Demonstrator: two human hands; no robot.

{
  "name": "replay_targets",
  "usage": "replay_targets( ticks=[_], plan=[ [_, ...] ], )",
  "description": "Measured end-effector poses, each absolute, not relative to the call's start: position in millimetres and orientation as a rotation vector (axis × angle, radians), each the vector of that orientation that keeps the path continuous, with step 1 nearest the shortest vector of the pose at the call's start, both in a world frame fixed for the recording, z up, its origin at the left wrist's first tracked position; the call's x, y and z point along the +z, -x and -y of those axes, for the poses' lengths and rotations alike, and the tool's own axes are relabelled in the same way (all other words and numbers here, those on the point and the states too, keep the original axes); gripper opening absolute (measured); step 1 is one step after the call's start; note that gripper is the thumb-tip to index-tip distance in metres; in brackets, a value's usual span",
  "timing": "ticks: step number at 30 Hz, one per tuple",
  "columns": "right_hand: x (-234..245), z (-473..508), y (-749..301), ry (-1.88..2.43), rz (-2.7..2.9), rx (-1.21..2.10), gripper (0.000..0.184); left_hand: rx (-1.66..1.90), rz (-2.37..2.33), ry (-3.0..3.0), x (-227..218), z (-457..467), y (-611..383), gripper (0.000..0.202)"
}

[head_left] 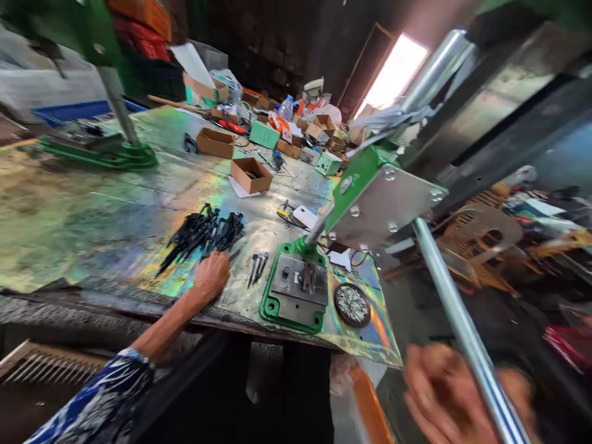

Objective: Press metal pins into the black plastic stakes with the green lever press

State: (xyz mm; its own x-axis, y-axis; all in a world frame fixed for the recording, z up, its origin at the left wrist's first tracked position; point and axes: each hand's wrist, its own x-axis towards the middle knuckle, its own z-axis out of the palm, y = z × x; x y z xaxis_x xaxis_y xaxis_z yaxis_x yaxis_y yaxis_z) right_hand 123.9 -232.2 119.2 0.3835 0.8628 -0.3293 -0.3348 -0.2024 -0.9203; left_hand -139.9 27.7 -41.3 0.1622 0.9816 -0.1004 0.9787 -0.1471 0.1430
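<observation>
My left hand [211, 275] rests on the iridescent table [92, 209] at the near edge of a pile of black pointed parts [203, 233]; its fingers are curled under and hidden. A few loose black parts [258, 266] lie just to its right. My right hand [435, 394], blurred by motion, is at the long steel lever [462, 333] of a green hand press [370, 191]. The press's green base with a grey plate [296, 293] stands at the table's front edge. A round lid of small silver pieces [352, 305] lies beside the base.
A second green press [99, 145] stands at the far left. Open cardboard boxes [251, 174], a green box [264, 134] and much clutter cover the table's far end. Plastic chairs [485, 240] and junk fill the right side. A bright doorway [398, 71] is behind.
</observation>
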Motion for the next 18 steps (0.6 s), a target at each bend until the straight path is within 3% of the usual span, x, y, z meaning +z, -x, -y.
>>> replay_targets(
  ticks=[3, 10, 14, 18],
  plan=[
    [77, 204, -141, 1.602, 0.713, 0.815, 0.035, 0.082, -1.853, -2.168, -43, -24, 140, 0.021],
    [-48, 165, -198, 2.108, 0.873, 0.475, 0.025, 0.475, -1.728, -1.799, -49, -11, 136, 0.008],
    [-66, 162, -205, 2.34, 1.02, 0.292, 0.018, 0.625, -1.616, -1.682, -56, -1, 133, 0.011],
    [-69, 156, -207, 2.472, 1.143, 0.194, 0.017, 0.743, -1.452, -1.477, -65, 6, 132, 0.031]
  ],
)
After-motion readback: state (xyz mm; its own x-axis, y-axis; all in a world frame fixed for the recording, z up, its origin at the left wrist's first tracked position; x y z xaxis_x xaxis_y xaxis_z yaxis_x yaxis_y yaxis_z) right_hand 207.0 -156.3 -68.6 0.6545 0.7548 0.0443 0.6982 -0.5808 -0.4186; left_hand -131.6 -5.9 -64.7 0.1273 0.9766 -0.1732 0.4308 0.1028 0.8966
